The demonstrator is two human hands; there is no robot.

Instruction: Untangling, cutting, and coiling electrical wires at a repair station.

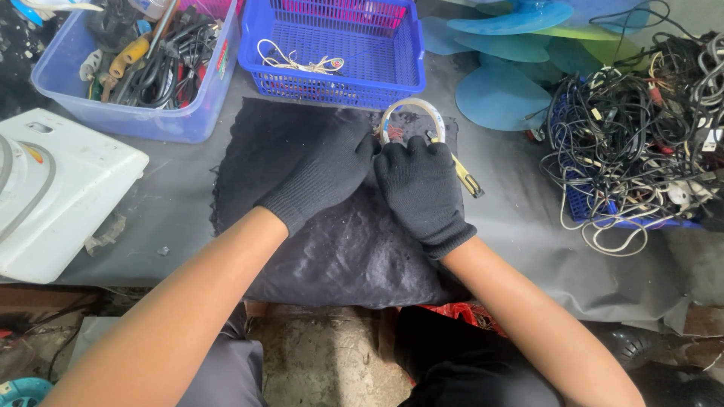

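On top of the dark cloth (332,249), both black-gloved hands meet: left hand (324,175) pinches the pale wire loop (412,113) just below the blue basket (332,53), right hand (422,188) grips a yellow-handled cutter (466,177).

gloves (422,188): black knit
mat (339,249): dark grey, wrinkled
basket (332,83): blue mesh
fan blades (501,94): pale blue
tub (136,117): translucent blue

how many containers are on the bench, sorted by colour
dark blue mesh basket: 1
pale blue tub of tools: 1
blue basket under the cable tangle, mostly hidden: 1
total: 3
Both gloved hands, left hand and right hand, are at a cable loop.
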